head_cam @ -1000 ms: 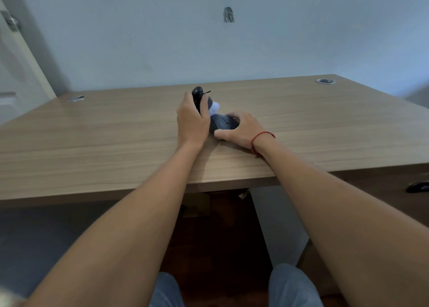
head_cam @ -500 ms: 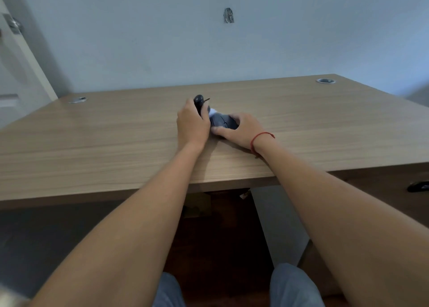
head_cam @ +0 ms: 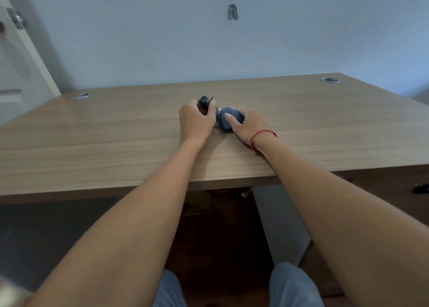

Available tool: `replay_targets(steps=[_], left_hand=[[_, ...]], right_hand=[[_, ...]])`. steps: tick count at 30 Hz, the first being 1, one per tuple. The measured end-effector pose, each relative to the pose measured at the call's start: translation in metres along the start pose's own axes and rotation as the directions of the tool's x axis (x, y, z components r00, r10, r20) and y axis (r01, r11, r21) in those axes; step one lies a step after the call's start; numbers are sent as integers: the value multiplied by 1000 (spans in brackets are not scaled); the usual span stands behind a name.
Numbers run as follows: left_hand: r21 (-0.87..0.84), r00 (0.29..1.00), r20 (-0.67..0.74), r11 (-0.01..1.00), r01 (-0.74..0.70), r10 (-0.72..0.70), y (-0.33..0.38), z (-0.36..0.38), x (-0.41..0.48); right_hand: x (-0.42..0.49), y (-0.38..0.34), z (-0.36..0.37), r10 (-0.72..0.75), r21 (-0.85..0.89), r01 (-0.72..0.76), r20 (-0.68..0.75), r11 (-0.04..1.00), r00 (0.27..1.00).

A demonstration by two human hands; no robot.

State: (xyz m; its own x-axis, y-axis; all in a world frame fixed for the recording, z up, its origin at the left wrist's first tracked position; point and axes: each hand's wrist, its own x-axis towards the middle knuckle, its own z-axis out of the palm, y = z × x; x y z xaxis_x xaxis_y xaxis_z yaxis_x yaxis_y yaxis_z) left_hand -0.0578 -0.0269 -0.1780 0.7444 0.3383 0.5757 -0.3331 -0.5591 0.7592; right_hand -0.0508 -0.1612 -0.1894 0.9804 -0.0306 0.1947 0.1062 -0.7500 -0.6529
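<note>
Black rounded piece upright, grey rounded case just beside, on desk

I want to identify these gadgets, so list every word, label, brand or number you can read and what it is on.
None can be read. The small dark object gripped by the left hand and the dark rounded object held by the right hand show no legible marking; both are blurred. The wooden desk bears no text.

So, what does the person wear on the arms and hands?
No sleeves or gloves show: the left hand and right hand are bare, as are both arms up to the frame's edge. A thin red string bracelet circles the right wrist. No ring or watch is visible.
</note>
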Motion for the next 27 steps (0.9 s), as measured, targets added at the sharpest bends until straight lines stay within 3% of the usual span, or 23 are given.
replay_targets(steps=[4, 8, 13, 19, 24, 27], left_hand=[[-133, 996, -39, 988, 79, -85, 5, -4, -2], [-168, 997, -7, 983, 69, -71, 10, -3, -6], [-14, 998, 4, 998, -56, 56, 7, -2, -8], [-99, 994, 82, 993, -68, 77, 8, -5, -12], [49, 997, 40, 996, -68, 66, 7, -3, -9], [11, 995, 8, 995, -98, 97, 8, -3, -9]], right_hand=[[-1, -1, -3, 36, -60, -37, -23, 997, 999], [0, -2, -3, 37, -57, -39, -29, 998, 999], [0, -4, -4, 70, -49, -72, -40, 996, 997], [0, -3, -4, 90, -20, -91, -59, 996, 994], [2, -4, -3, 106, 7, -105, -51, 994, 993], [2, -3, -3, 109, 9, -109, -43, 994, 993]])
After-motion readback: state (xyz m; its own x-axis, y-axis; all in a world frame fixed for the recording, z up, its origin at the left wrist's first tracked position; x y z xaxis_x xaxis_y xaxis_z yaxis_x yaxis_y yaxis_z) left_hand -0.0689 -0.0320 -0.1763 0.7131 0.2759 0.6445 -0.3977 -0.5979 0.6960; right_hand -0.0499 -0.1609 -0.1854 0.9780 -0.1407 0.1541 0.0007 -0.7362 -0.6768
